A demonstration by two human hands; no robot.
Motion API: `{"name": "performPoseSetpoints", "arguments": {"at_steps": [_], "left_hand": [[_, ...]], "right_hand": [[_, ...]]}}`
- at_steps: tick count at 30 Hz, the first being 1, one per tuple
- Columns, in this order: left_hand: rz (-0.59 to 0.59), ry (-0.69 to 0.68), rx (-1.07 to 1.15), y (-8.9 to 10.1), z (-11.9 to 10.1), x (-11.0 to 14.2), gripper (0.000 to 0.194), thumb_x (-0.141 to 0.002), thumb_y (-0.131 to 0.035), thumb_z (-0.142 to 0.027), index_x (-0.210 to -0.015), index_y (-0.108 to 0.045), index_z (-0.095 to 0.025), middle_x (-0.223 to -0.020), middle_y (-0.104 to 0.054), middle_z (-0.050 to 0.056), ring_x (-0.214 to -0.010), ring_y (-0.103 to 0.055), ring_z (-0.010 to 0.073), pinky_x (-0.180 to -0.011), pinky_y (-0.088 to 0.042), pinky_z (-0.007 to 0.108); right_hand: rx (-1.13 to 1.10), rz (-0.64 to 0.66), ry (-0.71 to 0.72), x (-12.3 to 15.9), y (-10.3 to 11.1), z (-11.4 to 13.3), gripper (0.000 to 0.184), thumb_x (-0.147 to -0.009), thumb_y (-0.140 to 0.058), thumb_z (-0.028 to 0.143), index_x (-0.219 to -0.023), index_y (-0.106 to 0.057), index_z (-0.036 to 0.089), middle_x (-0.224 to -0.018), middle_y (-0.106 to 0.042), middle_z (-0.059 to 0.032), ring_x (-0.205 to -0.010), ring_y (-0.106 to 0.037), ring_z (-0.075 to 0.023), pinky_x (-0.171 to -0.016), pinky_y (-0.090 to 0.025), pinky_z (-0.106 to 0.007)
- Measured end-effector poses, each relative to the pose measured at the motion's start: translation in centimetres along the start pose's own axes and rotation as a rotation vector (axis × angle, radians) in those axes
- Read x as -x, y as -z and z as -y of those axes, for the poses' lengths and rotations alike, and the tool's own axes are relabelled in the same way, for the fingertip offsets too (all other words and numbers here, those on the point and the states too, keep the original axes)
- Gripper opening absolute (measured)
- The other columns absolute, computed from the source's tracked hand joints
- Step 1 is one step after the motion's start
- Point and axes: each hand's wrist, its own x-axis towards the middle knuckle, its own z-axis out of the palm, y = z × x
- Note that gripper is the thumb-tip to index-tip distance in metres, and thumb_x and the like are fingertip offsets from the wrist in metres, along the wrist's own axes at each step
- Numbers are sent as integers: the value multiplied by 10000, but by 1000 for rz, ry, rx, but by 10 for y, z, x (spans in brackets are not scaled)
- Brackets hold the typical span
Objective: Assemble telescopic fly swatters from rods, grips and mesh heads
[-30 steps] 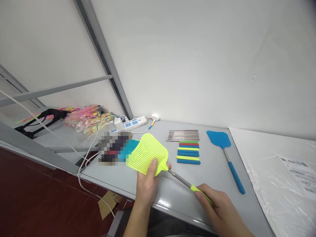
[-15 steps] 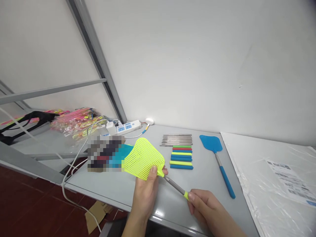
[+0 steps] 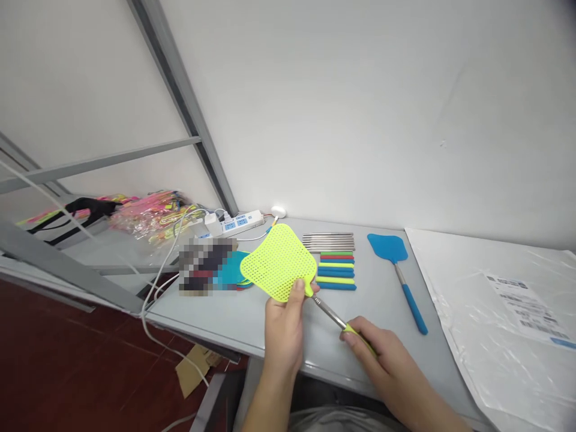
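A yellow-green fly swatter (image 3: 279,260) is held above the grey table (image 3: 382,324). My left hand (image 3: 285,327) pinches the bottom edge of its mesh head. My right hand (image 3: 382,366) is wrapped round its yellow handle, with the metal shaft (image 3: 328,312) running between the two hands. Just behind the swatter lie a stack of coloured foam grips (image 3: 336,271) and a bundle of metal rods (image 3: 328,242). A finished blue fly swatter (image 3: 398,270) lies flat to the right of them.
Blue swatter heads (image 3: 234,271) lie beside a blurred patch at the table's left. A white power strip (image 3: 236,222) with cables sits at the back. Packs of coloured swatters (image 3: 150,213) lie on the left shelf. Plastic-wrapped white sheets (image 3: 504,312) cover the right side.
Both hands have lifted the yellow swatter slightly and shifted it to the right, towards the foam grips. The visible metal shaft between the hands has become shorter.
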Motion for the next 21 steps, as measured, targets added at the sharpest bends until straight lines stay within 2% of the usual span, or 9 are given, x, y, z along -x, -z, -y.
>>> {"name": "performPoseSetpoints", "arguments": {"at_steps": [3, 7, 10, 13, 16, 21], "left_hand": [[28, 33, -20, 1, 9, 13, 271, -780, -728, -378, -929, -728, -153, -951, -713, 79, -838, -647, 178, -871, -482, 335], [195, 109, -24, 0, 16, 34, 288, -840, -652, -410, -946, -724, -152, -948, -717, 101, -897, -655, 211, -884, -484, 363], [342, 113, -51, 1, 21, 48, 262, -872, -615, -385, -948, -720, -157, -1090, -692, 122, -1056, -617, 247, -958, -449, 382], [390, 130, -21, 6, 31, 59, 232, -881, -607, -355, -971, -710, -168, -1145, -675, 119, -1106, -599, 257, -1017, -411, 409], [292, 104, -16, 11, 43, 67, 227, -886, -600, -349, -984, -705, -173, -1096, -689, 111, -1070, -616, 249, -1010, -419, 412], [161, 6, -40, 13, 48, 72, 252, -881, -593, -400, -836, -701, -177, -967, -699, 84, -993, -631, 233, -961, -449, 382]], "right_hand": [[347, -73, 85, 9, 2, 6, 297, -982, -341, 448, -958, -548, 237, -754, -612, 9, -658, -557, -153, -609, -349, -261], [641, -128, 152, 15, 4, 9, 299, -997, -307, 396, -969, -563, 243, -795, -659, -9, -678, -627, -181, -584, -367, -270], [742, -168, 235, 17, 3, 8, 286, -999, -312, 360, -992, -569, 234, -862, -680, -25, -713, -654, -186, -583, -388, -267], [768, -179, 269, 19, 1, 7, 299, -996, -314, 333, -1027, -586, 214, -910, -690, -48, -715, -663, -187, -580, -406, -269], [718, -130, 272, 21, -1, 10, 321, -991, -319, 335, -972, -614, 210, -878, -690, -51, -712, -651, -187, -588, -419, -272], [328, 26, 208, 20, 1, 24, 300, -981, -359, 363, -938, -629, 238, -895, -690, -13, -771, -623, -161, -671, -446, -253]]}}
